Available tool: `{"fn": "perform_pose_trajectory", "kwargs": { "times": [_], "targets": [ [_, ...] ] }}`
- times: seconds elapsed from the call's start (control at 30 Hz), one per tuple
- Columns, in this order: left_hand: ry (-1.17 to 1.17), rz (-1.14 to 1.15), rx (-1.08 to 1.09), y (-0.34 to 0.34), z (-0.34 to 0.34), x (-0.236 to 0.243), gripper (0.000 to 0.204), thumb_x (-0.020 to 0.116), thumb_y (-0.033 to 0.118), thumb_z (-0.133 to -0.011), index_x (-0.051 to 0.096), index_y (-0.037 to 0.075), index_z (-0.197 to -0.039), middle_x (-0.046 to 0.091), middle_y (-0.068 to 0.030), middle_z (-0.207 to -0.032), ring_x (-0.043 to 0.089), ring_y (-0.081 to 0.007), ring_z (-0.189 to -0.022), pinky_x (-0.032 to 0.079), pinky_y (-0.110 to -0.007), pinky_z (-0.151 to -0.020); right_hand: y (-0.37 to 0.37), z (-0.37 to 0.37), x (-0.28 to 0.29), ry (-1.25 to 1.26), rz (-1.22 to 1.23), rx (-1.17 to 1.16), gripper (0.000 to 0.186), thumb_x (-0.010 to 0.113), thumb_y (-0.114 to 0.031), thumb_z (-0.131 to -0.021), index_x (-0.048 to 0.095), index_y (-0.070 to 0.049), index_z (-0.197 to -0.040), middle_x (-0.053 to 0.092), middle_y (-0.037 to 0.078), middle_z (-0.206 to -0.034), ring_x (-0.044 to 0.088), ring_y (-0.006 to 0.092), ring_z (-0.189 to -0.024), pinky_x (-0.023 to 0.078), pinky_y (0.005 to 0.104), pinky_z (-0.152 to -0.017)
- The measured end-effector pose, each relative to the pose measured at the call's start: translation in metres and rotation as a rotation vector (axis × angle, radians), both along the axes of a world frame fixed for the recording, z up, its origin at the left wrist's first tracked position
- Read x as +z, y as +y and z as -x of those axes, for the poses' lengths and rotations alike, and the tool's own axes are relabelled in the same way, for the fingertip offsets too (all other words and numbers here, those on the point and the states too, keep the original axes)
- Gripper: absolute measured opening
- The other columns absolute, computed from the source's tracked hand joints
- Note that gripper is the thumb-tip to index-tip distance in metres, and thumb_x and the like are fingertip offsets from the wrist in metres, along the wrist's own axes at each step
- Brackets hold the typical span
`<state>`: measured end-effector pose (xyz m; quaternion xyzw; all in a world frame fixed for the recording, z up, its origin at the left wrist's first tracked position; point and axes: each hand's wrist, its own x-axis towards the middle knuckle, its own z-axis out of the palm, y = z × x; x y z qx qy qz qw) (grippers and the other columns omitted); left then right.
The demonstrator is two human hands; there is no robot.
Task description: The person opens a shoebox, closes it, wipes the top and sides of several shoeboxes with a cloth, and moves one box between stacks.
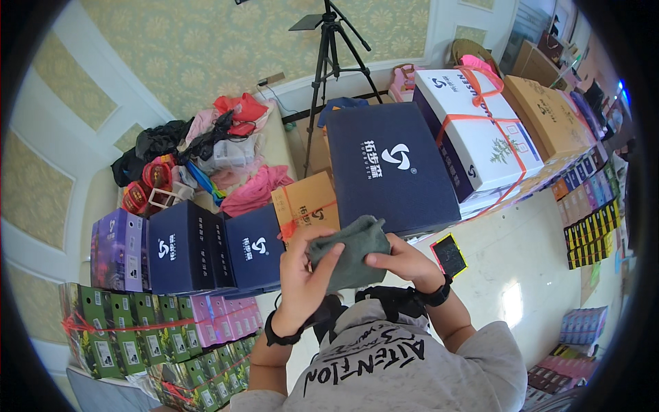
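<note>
Both hands up in front of the chest, working one small grey-green folded cloth item, sock-like knit by the look, can't confirm. Left hand closed around its left and lower edge, thumb laid across the front, fingers curled behind. Right hand pinching the right edge, fingers bent over the fabric, so both are gripping, neither open. Black wristband on the left wrist, black watch-type band on the right. Cloth sits mid-air between the hands, just above the grey printed t-shirt and in front of the large navy flat cardboard box, not touching the box as far as I can tell. Left of that: small orange-brown box tied with red ribbon, then a row of upright navy boxes and a purple box. Below those, green carton bundles strapped with red string and pink cartons. Right of the navy box: white box with red ribbon, plain brown cardboard box. Black camera tripod behind against the patterned wall, pile of clothes and bags to the left of it. Small black-and-yellow flat packet on the pale floor just beside the right hand.
</note>
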<state>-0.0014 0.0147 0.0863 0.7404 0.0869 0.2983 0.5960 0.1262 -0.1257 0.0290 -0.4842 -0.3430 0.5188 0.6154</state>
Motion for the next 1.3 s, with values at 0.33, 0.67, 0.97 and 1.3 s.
{"fn": "perform_pose_trajectory", "kwargs": {
  "times": [0.33,0.67,0.97,1.3],
  "targets": [
    [0.096,0.051,0.015,0.026,-0.03,-0.081,0.043,0.056,0.017,-0.087,0.037,0.002,-0.122,0.044,-0.0136,-0.118,0.043,-0.0216,-0.112,0.037,-0.033,-0.092,-0.073,-0.028,0.077,-0.035,-0.304,-0.651,0.047,0.044,-0.024,-0.093,0.033,0.001,-0.131,0.045,0.012,-0.129,0.044,0.0251,-0.119,0.035,0.043,-0.098],
    [0.043,0.356,0.045,0.008,-0.057,-0.155,0.067,0.056,0.023,-0.085,0.016,0.001,-0.135,0.026,-0.0182,-0.134,0.028,-0.0286,-0.126,0.024,-0.038,-0.103,-0.007,-0.04,0.058,-1.344,0.339,0.098,0.058,0.048,-0.037,-0.089,0.028,-0.013,-0.138,0.023,0.018,-0.143,0.023,0.0389,-0.131,0.023,0.0459,-0.105],
    [-0.177,0.301,0.206,-0.016,-0.076,-0.164,0.06,0.049,0.026,-0.088,0.019,-0.001,-0.133,0.024,-0.0177,-0.135,0.023,-0.0303,-0.127,0.015,-0.039,-0.106,0.019,-0.101,0.025,-1.787,0.232,0.313,0.053,0.034,-0.036,-0.094,0.021,-0.016,-0.141,0.01,0.014,-0.148,0.006,0.0356,-0.136,0.008,0.0488,-0.108],
    [-0.27,0.288,0.343,-0.018,-0.079,-0.176,0.075,0.039,0.055,-0.087,0.021,-0.002,-0.132,0.025,-0.0189,-0.133,0.024,-0.03,-0.127,0.018,-0.04,-0.104,0.055,-0.09,0.025,-1.699,0.101,0.584,0.059,0.039,-0.047,-0.09,0.023,-0.021,-0.141,0.011,0.014,-0.147,0.009,0.0356,-0.135,0.009,0.053,-0.107]
  ]
}}
